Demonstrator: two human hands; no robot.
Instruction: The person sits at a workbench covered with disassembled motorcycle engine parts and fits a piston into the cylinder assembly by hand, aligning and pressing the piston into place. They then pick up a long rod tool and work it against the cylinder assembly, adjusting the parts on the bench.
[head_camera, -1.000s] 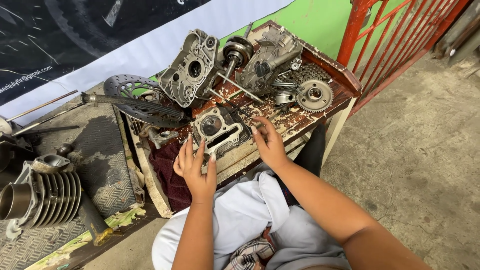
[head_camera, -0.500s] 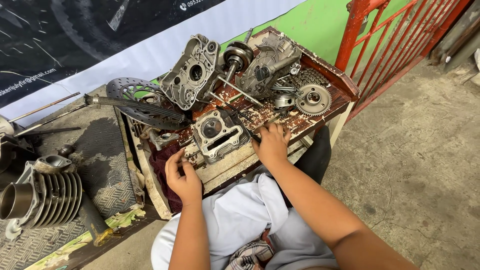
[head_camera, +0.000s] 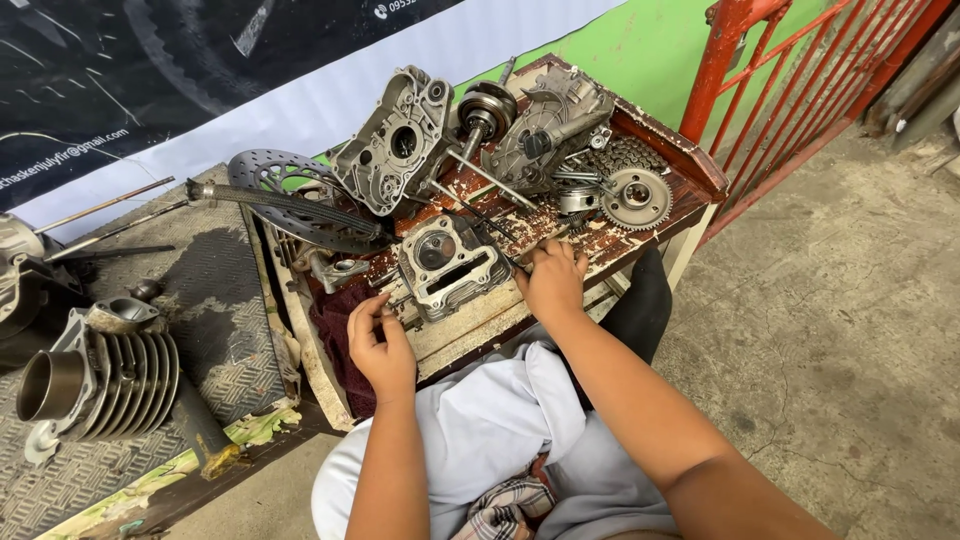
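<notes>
Cylinder head (head_camera: 447, 262) sat on the worn wooden counter (head_camera: 690, 165) near its front edge, port opening facing up. Left hand (head_camera: 381, 345) lay just left of the cylinder head and a little nearer the person — fingers curled, tips touching at a small part by the head's lower left corner; that part was too small to identify, so I could not tell whether this grip was clenched on anything. Right hand (head_camera: 552, 282) rested just right of the cylinder head, fingers bent down onto the counter top; its grip was hidden from above, cannot tell if it grasped anything.

Behind the cylinder head: a grey crankcase half (head_camera: 396, 140) propped upright, a crankshaft (head_camera: 484, 112) right of it. Farther right of the head, a toothed gear (head_camera: 635, 197). A brake disc (head_camera: 282, 178) lay behind and left of the head. Well left of it, off the counter — a finned cylinder (head_camera: 105, 378) on a patterned mat.
</notes>
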